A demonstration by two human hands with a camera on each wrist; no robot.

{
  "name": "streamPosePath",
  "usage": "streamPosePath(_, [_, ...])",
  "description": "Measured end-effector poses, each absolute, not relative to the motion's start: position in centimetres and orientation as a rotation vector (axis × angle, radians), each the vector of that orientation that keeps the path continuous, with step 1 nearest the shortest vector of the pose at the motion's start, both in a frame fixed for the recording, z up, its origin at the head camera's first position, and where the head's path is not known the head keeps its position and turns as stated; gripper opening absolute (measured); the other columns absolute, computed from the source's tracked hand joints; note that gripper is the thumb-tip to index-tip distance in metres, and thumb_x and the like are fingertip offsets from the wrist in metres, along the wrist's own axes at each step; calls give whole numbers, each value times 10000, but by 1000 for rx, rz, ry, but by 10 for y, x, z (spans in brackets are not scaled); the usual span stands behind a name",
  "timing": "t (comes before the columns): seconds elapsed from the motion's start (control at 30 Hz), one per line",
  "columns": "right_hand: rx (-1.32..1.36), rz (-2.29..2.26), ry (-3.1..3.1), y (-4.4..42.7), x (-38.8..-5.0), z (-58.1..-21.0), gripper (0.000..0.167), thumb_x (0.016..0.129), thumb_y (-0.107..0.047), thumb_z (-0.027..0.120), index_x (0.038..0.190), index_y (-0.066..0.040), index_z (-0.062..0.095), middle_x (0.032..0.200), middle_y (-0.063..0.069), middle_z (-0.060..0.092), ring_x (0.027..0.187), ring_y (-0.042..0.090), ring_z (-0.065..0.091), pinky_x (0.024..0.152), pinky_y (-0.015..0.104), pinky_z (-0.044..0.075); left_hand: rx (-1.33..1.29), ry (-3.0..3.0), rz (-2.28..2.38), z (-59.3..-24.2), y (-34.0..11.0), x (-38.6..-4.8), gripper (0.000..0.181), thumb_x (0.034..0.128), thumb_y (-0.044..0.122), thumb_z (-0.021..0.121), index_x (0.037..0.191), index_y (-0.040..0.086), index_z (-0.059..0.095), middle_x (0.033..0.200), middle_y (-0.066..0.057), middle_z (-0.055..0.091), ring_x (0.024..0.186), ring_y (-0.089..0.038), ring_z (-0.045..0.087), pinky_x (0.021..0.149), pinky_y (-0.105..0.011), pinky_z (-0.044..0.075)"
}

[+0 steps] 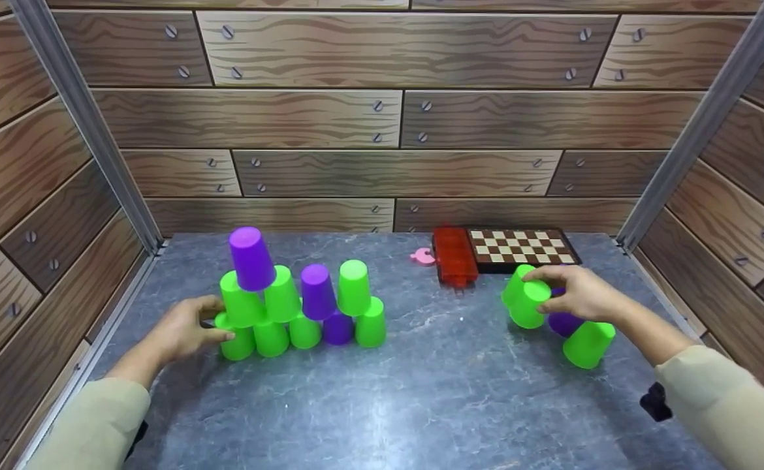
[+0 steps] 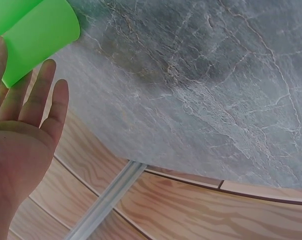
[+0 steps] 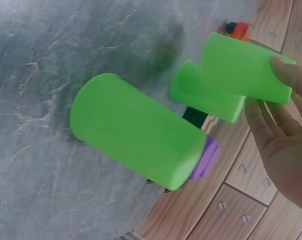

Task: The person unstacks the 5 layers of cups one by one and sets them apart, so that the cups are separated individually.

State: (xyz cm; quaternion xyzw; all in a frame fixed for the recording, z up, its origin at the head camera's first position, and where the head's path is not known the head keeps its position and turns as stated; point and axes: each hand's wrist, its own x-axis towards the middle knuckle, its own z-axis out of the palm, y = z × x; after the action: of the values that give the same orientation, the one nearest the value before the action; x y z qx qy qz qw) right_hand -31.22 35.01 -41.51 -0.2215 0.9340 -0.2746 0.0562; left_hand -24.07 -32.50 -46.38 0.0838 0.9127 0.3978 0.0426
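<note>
On the left stands a stack of upside-down cups: a bottom row of green cups (image 1: 371, 322) with one purple cup (image 1: 338, 328), a second row of green and purple, and a purple cup (image 1: 252, 258) on top. My left hand (image 1: 183, 329) is around the leftmost bottom cup (image 1: 237, 342), thumb and fingers at its sides; the left wrist view shows its fingers (image 2: 35, 100) extended beside the green cup (image 2: 43, 40). My right hand (image 1: 581, 294) pinches a green cup (image 1: 529, 305) near its base, also in the right wrist view (image 3: 245, 70).
Another green cup (image 1: 589, 344) stands nearest on the right, with purple cups (image 1: 563, 324) partly behind my right hand and a green one (image 1: 511, 294) behind the held cup. At the back lie a red translucent box (image 1: 455, 254), a checkered board (image 1: 521, 248) and a pink piece (image 1: 424, 256).
</note>
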Motion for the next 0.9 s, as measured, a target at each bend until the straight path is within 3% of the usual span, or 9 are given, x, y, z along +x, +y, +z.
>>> streamPosePath(0.2, [-657, -780, 2841, 356, -314, -424, 528, 851, -81, 873, 1348, -62, 696, 1318, 244, 652, 1145, 394, 650, 975, 611, 560, 267, 2796, 1220, -464, -324, -241, 453, 880, 73, 871, 1255, -73, 663, 1222, -237, 718, 1189, -459, 677, 1011, -558, 579])
streamPosePath(0.9, [-614, -817, 2790, 362, -318, -437, 538, 842, -27, 855, 1353, -47, 691, 1337, 261, 654, 1164, 425, 633, 1005, 672, 524, 252, 2797, 1225, -466, -326, -242, 484, 865, 73, 876, 1269, -76, 655, 1247, -268, 702, 1188, -477, 672, 1012, -569, 575])
